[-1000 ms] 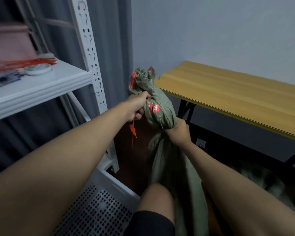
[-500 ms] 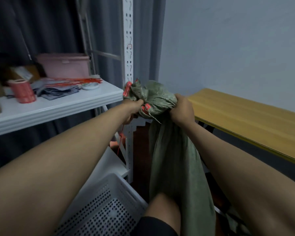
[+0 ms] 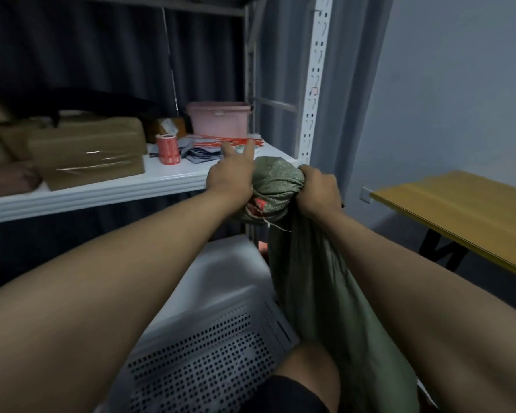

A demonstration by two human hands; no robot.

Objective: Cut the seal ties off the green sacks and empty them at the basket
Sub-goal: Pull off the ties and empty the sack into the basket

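My right hand (image 3: pixel 319 189) is shut on the bunched neck of the green sack (image 3: pixel 325 293), which hangs down past my knee beside the white perforated basket (image 3: pixel 215 338). The sack's rolled top (image 3: pixel 276 180) shows red labels on its underside. My left hand (image 3: pixel 230 177) rests against the left side of that top, two fingers stretched apart over the shelf edge. Their tips almost reach a pile of red seal ties (image 3: pixel 230 141) lying on the shelf. I see nothing held between the fingers.
A white metal shelf (image 3: pixel 102 189) carries taped cardboard boxes (image 3: pixel 87 153), a red label roll (image 3: pixel 168 149) and a pink bin (image 3: pixel 219 119). Its perforated upright (image 3: pixel 316 84) stands just behind the sack. A yellow-topped table (image 3: pixel 459 210) is at the right.
The sack top rose and moved toward the shelf. My left hand, earlier shut around the sack neck with a red tie dangling, now has fingers spread over the shelf; the dangling tie is gone.
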